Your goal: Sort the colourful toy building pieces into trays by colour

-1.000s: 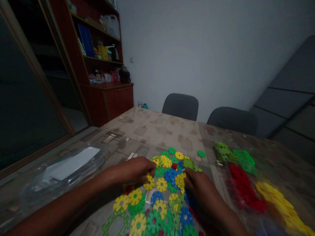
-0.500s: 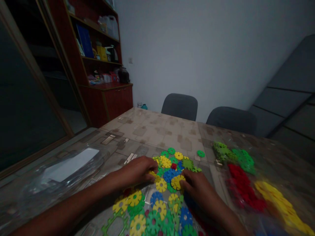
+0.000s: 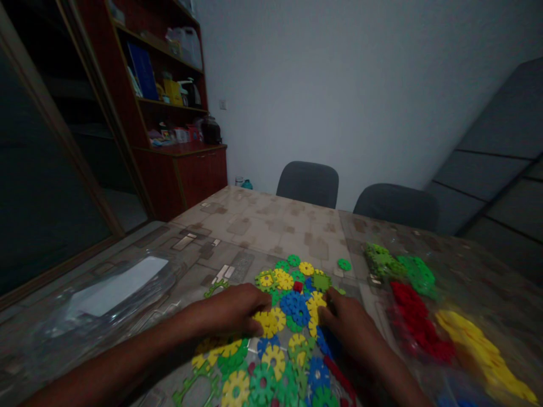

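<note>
Across the table (image 3: 288, 220) from me, two grey chairs (image 3: 307, 183) stand before a pale wall (image 3: 339, 85). A red-brown cabinet (image 3: 201, 175) with shelves (image 3: 169, 105) rises on my left in dim light.

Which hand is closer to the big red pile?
Right. The right hand is left of the big red pile; the left hand is farther left, across the table.

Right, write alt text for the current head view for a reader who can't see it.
A person's left hand and right hand reach into a spread of yellow, green and blue notched discs on a patterned table. Pieces grouped by colour lie at right, clear packaging at left; two grey chair backs rise beyond.
</note>
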{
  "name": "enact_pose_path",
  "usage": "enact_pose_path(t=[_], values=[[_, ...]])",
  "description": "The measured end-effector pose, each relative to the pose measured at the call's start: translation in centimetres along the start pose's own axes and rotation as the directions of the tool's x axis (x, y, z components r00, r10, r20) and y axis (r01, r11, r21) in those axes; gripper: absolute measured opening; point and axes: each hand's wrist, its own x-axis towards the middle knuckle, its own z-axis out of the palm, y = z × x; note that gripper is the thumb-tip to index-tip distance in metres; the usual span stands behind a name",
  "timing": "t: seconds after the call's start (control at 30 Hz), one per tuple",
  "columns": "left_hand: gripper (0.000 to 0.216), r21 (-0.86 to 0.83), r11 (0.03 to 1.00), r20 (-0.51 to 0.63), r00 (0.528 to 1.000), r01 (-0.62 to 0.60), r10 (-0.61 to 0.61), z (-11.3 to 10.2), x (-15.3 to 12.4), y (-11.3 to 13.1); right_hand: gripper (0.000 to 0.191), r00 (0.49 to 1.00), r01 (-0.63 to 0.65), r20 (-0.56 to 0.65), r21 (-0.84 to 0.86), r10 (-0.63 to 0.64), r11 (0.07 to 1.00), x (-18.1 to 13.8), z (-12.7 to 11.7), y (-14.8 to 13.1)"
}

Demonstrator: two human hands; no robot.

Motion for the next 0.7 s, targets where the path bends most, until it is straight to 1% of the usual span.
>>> enact_pose_path(t=[0.07,0.2,0.23,0.33,0.4,0.47,0.57,0.63,0.7], values=[[0.023,0.018,1.000,-0.008,1.000,-0.001,0.001,0.0,0.0,0.2,0.020,1.000,-0.001,-0.009,0.006,0.001,1.000,0.0,0.3,-0.3],[0.022,0.054,0.999,-0.025,1.000,0.003,-0.002,-0.1,-0.1,0.5,0.038,1.000,0.010,-0.019,0.019,-0.010,1.000,0.1,0.6,-0.7],[0.022,0.060,0.998,-0.031,1.000,0.007,-0.005,-0.1,-0.1,0.6,0.040,1.000,0.013,-0.018,0.020,-0.013,1.000,0.1,0.7,-0.7],[0.026,0.080,0.997,-0.051,0.999,0.011,-0.007,0.1,-0.2,0.9,0.034,1.000,0.015,-0.011,0.024,-0.015,1.000,0.4,0.8,-0.4],[0.035,0.077,0.997,-0.064,0.998,0.000,0.005,0.2,-0.3,1.2,0.031,1.000,0.015,-0.008,0.031,-0.015,0.999,0.5,0.9,-0.2],[0.042,0.072,0.997,-0.068,0.997,-0.025,0.029,0.3,-0.4,1.4,0.038,1.000,0.021,-0.009,0.040,-0.021,0.999,0.7,1.0,0.0],[0.040,0.075,0.997,-0.058,0.998,-0.030,0.034,0.3,-0.4,1.5,0.048,0.999,0.033,-0.009,0.045,-0.032,0.998,0.8,1.1,0.1],[0.043,0.069,0.997,-0.057,0.998,-0.032,0.036,0.4,-0.3,1.4,0.048,0.999,0.033,-0.009,0.045,-0.033,0.998,0.8,1.0,0.1],[0.045,0.056,0.997,-0.053,0.997,-0.050,0.053,0.4,-0.2,1.3,0.043,0.999,0.030,-0.011,0.047,-0.030,0.998,0.7,1.0,0.0]])
